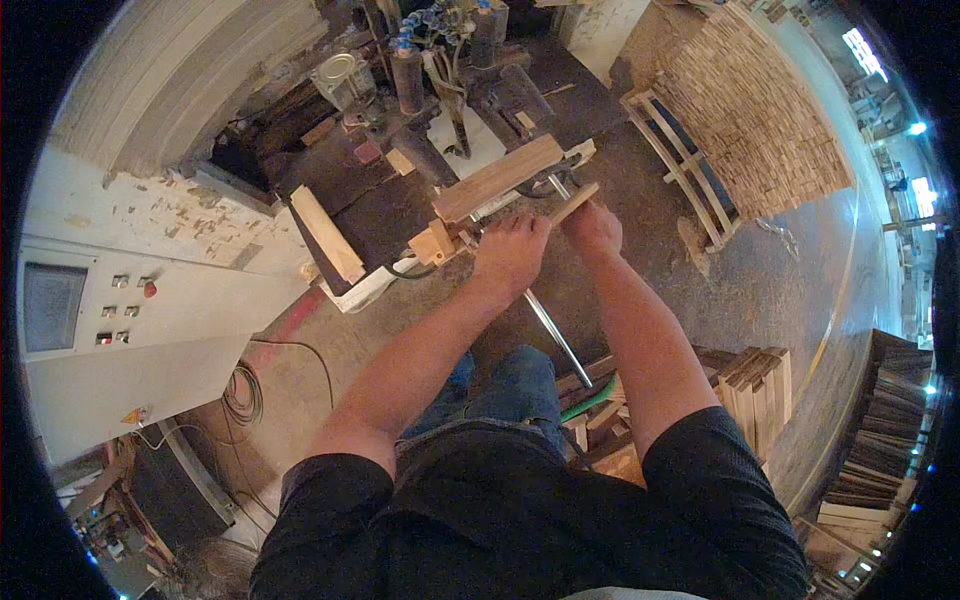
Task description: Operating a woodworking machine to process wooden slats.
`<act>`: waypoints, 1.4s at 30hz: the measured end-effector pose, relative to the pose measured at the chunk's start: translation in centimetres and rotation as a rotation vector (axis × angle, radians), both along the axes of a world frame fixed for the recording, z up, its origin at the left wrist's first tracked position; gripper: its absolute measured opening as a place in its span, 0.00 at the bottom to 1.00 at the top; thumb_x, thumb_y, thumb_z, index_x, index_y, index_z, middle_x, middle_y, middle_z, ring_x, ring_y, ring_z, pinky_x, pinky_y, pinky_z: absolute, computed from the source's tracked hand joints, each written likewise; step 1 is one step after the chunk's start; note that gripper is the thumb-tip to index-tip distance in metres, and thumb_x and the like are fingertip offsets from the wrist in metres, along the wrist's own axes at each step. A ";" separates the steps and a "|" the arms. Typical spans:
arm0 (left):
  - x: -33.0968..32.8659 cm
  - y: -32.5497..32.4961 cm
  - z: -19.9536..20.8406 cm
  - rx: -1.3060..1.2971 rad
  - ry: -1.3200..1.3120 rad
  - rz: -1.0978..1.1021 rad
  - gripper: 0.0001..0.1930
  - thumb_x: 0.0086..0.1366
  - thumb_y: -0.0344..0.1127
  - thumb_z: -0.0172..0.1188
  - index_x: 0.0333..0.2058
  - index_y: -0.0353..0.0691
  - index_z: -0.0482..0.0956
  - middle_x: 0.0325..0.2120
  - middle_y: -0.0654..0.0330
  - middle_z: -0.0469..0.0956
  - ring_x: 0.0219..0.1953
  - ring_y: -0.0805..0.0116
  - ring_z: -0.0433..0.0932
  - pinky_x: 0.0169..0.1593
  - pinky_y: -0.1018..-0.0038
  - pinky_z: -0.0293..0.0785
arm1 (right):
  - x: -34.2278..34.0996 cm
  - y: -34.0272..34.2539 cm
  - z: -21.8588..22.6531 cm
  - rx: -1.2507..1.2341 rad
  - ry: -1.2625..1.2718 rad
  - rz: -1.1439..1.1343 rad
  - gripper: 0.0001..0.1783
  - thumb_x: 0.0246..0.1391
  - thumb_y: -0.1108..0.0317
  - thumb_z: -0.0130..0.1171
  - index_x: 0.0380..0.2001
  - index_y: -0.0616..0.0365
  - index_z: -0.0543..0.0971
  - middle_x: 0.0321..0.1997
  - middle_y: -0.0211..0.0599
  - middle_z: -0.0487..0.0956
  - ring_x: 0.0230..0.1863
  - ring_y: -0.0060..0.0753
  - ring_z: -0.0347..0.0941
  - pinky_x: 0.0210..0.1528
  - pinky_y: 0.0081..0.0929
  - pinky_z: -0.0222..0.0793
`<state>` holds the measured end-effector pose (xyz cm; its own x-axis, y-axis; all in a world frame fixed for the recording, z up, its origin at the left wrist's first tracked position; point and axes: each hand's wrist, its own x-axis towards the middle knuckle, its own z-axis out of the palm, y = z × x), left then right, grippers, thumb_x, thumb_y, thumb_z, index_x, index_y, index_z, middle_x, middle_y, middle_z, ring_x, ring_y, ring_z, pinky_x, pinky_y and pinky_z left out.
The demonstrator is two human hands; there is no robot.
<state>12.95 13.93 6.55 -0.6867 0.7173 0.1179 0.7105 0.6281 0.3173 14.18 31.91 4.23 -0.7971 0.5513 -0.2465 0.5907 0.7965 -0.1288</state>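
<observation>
We see two bare hands at a dark, dusty machine table (390,215). The left hand (510,252) lies palm down w/ fingers bent over the near edge of a wood block (497,177); it is pale, smooth, rectangular. Its long axis goes from lower left to upper right, approx. diagonal in the view, and it sits on the machine in front of the person. The right hand (592,228) is clenched round a thin wood strip (575,202), which points the same way, just beside the block's right end. A small cube-like wood stop (432,243) touches the block's low end. One loose plank (327,234) lies on the left, tilted. One round steel rod (556,335) runs toward the knees. At right, one big stack of short wood pieces (760,110), rough end-grain. One grey control cabinet (110,330) stands at left, w/ several buttons.
</observation>
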 end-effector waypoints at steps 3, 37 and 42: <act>0.4 0.1 0.3 0.276 0.070 0.051 0.12 0.64 0.36 0.51 0.45 0.41 0.73 0.32 0.52 0.81 0.37 0.47 0.82 0.40 0.55 0.80 | 0.2 0.3 -0.1 -0.017 -0.013 0.024 0.20 0.58 0.51 0.53 0.43 0.53 0.82 0.47 0.46 0.82 0.49 0.48 0.80 0.51 0.44 0.76; -12.5 -21.0 -6.0 1.407 -0.259 0.872 0.13 0.70 0.40 0.52 0.37 0.34 0.71 0.24 0.60 0.76 0.24 0.70 0.77 0.28 0.71 0.75 | -0.2 -1.5 0.4 0.106 -0.012 0.010 0.23 0.56 0.49 0.54 0.39 0.57 0.83 0.43 0.51 0.83 0.47 0.52 0.80 0.50 0.45 0.76; -12.0 -20.8 -5.1 1.191 -0.221 0.930 0.14 0.70 0.41 0.52 0.40 0.34 0.71 0.22 0.59 0.77 0.23 0.68 0.78 0.28 0.70 0.75 | -0.1 -1.6 0.8 0.083 -0.021 0.007 0.23 0.53 0.52 0.55 0.42 0.58 0.82 0.44 0.54 0.82 0.48 0.57 0.78 0.53 0.49 0.73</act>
<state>0.90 -6.91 1.43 -0.9065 -0.4003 0.1340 0.0925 0.1214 0.9883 14.03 30.30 5.05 -0.7964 0.5647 -0.2167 0.5867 0.8082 -0.0503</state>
